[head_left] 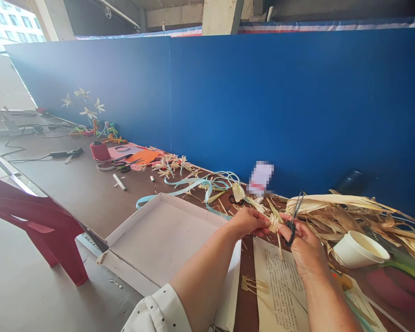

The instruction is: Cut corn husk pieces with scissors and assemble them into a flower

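My left hand (249, 223) pinches a small pale piece of corn husk (274, 223) between thumb and fingertips. On its other side my right hand (305, 240) has its fingers curled at the same piece. Black-handled scissors (291, 233) sit in my right hand, blades pointing up and away from the husk. A thin strip hangs below the piece, over a sheet of handwritten paper (280, 281). Left of my hands lies a shallow white box lid (180, 230). Dried corn husks (346, 214) are heaped to the right of my right hand.
A white cup (359, 250) leans at right. Light blue ribbon (207, 189) and husk scraps lie along the blue partition (263, 101). Further left are orange paper (143, 157), a red spool-like object (100, 151) and a glue gun (67, 153). A red chair (51, 230) stands beside the table.
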The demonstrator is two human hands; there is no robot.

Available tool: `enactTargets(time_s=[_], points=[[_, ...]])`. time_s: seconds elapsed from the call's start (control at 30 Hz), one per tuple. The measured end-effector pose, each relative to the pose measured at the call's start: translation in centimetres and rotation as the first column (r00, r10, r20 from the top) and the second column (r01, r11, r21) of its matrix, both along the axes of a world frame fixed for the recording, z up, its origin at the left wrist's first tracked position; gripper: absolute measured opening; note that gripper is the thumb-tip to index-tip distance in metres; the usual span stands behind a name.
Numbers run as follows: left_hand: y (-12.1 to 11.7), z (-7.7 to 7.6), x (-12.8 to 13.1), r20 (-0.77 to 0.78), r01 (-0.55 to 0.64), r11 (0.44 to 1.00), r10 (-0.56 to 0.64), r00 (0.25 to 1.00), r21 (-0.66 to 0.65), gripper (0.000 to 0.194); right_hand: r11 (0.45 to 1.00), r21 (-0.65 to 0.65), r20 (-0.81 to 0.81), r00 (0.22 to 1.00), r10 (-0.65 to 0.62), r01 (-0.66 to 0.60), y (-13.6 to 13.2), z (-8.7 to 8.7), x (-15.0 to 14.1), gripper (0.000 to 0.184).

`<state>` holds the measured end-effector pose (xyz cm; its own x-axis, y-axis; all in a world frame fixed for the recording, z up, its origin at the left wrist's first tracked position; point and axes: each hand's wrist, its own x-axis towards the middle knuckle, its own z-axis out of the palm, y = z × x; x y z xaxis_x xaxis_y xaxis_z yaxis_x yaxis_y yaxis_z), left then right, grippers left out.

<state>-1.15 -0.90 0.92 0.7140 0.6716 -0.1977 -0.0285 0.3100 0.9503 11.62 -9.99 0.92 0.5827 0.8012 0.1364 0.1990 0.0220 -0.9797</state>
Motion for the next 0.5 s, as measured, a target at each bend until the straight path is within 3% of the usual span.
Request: enactTargets(time_s=[0.27, 0.5], points=[[0.24, -0.21, -0.08, 0.047, 0.048, 0.999, -0.048, 0.998, 0.005, 0.006, 1.000, 0.030, -0.043, 0.999, -0.004, 0.005, 0.18, -0.73, 0.48, 0.056], [0.09, 0.13, -0.12, 0.066, 0.045, 0.998, -0.042, 0.997, -0.050, 0.001, 0.998, 0.055, -0.050, 0.998, -0.040, 0.043, 0.25, -0.18, -0.21, 0.052]])
